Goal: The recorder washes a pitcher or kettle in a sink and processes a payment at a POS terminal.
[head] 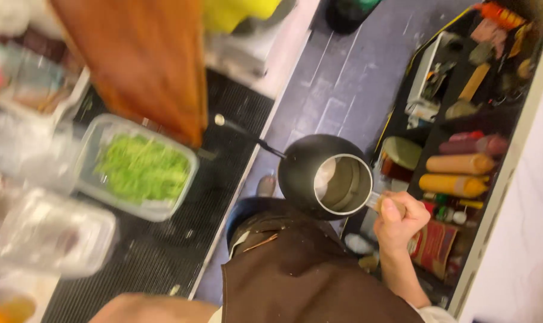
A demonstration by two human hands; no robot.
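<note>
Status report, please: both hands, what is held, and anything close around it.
Right hand gripping handle of round steel pot. Pot held over black wok. Left hand unclear, blurred at lower edge. Squeeze bottles shelved close right.

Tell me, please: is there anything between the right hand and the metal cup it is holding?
No. The right hand is closed directly around the handle of the metal cup, with nothing visible between them. The cup is held over the black pan. The left hand is not in view.

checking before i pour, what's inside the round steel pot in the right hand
The round steel pot in the right hand shows bare shiny walls; its shaded bottom is too blurred to tell.
</note>
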